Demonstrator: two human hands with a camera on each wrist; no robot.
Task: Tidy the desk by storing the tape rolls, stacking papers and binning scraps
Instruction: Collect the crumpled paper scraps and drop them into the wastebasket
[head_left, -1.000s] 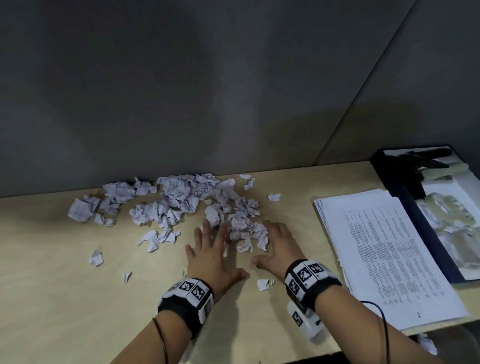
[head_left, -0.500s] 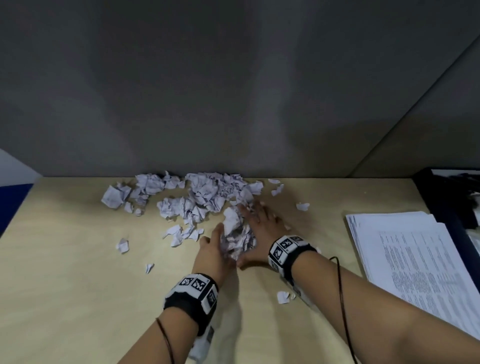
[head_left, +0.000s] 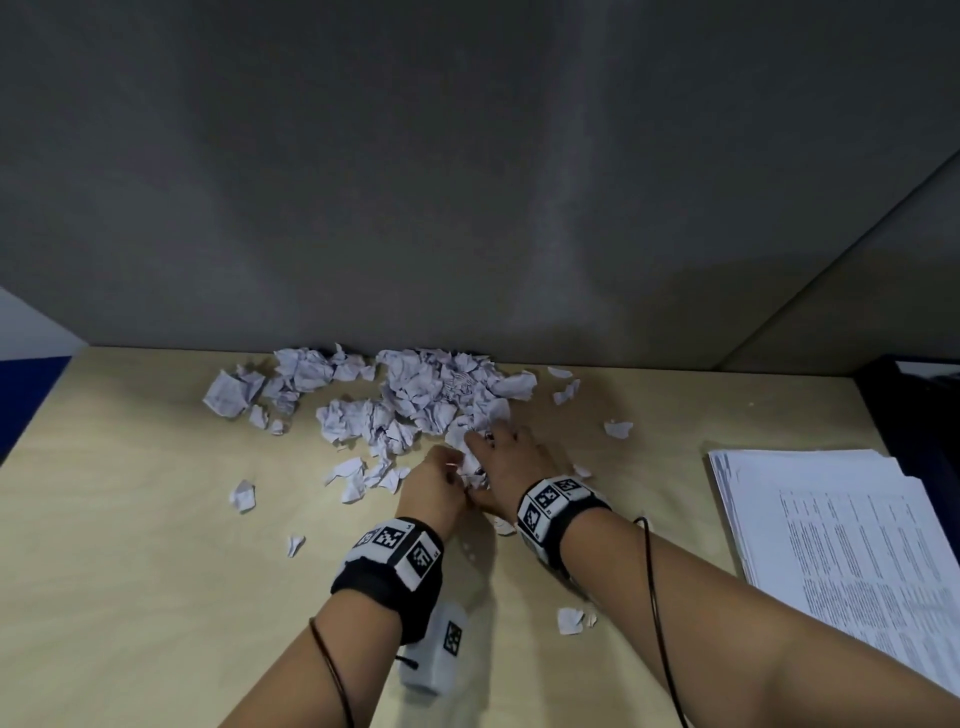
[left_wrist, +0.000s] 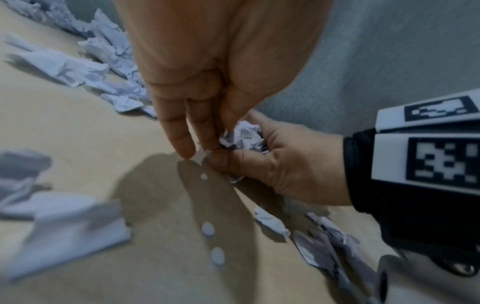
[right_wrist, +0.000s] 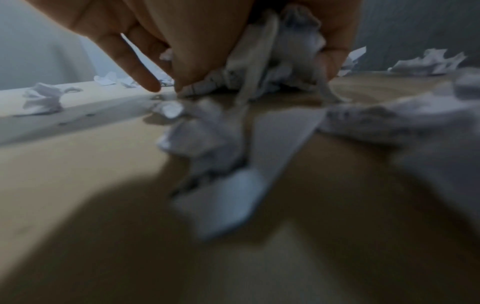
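A heap of crumpled white paper scraps (head_left: 415, 395) lies at the back middle of the wooden desk (head_left: 130, 571). Both hands meet at its near edge. My right hand (head_left: 493, 441) curls round a clump of scraps (left_wrist: 244, 133), thumb underneath. The right wrist view, blurred, shows its fingers (right_wrist: 335, 51) wrapped over that clump (right_wrist: 285, 41). My left hand (head_left: 452, 467) stands edge-on to the desk, its straight fingers (left_wrist: 182, 142) pressing the clump against the right palm. A stack of printed papers (head_left: 831, 545) lies at the right. No tape rolls are in view.
Loose scraps lie apart from the heap: two to the left (head_left: 242, 494) (head_left: 295, 543), one near my right forearm (head_left: 570, 619), some at the back right (head_left: 618, 428). A dark tray edge (head_left: 904, 410) sits at far right. Grey partition walls close the back.
Both hands went from lying flat on the desk to closing together on a clump of scraps at the heap's near edge. The head view has swung left, off the tray.
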